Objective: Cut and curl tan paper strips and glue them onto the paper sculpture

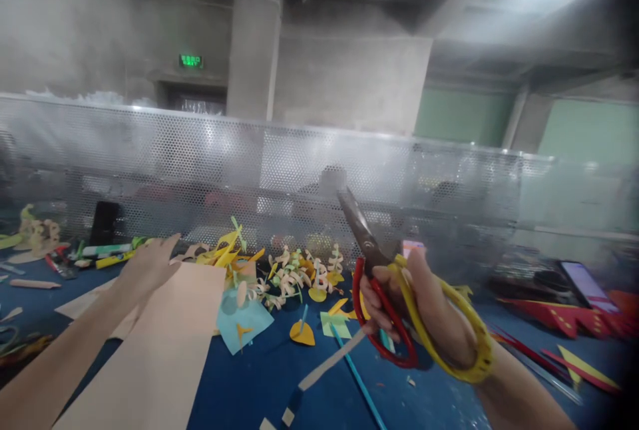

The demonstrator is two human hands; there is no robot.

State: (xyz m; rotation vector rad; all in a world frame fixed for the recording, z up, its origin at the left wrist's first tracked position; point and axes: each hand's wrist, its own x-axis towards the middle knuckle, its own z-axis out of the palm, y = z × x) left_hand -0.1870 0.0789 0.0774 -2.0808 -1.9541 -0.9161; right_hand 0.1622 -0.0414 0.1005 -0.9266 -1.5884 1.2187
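Observation:
My right hand (pixel 429 303) is raised over the table with scissors (pixel 362 227) in its grip. They have one red and one yellow handle, and their dark blades are together, pointing up and away. A pale paper strip (pixel 332 363) runs down from beneath that hand; whether the fingers hold it, I cannot make out. On the left, my left hand (pixel 152 263) lies stretched out at the upper edge of a large cream paper sheet (pixel 174 337), fingers extended, partly over other pale sheets (pixel 90 300).
Curled paper pieces (pixel 294 270) and a light blue paper (pixel 242 317) lie mid-table. A blue stick (pixel 359 377) points toward me. Markers (pixel 107 250) sit at left; a phone (pixel 589 287) and red paper (pixel 544 313) at right. A perforated metal screen (pixel 224 164) borders the back.

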